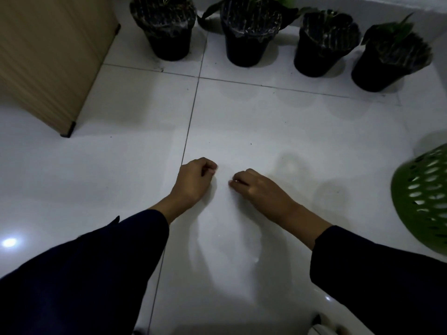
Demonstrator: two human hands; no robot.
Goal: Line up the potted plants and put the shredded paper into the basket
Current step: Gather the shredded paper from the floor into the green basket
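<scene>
Head view shows your left hand (194,181) and your right hand (256,187) low over the white tiled floor (266,122), close together but not touching. Both hands are curled, with the thumb pressed against the fingertips as in a pinch. Whether they hold a small piece of paper I cannot tell, because anything white between the fingers disappears against the pale tile.

I count four potted plants, all far in front of your hands: the first pot (167,27) ahead and to the left, the second pot (249,32) straight ahead, the third pot (321,42) and the fourth pot (387,59) ahead and to the right. They stand upright in a rough row, which bends toward you at the right end. There is one green basket (423,197), to the right of your right hand, well apart, tilted and partly cut by the frame edge. No shredded paper is clearly visible on the floor.

The risks, in my judgement: thin white shreds are easy to miss on this floor in such dim light, so some may stay behind. A light pinch can also drop the pieces on the way to the basket. The basket leans, so paper may slip out. One wooden cabinet (48,49) stands ahead to your left.
</scene>
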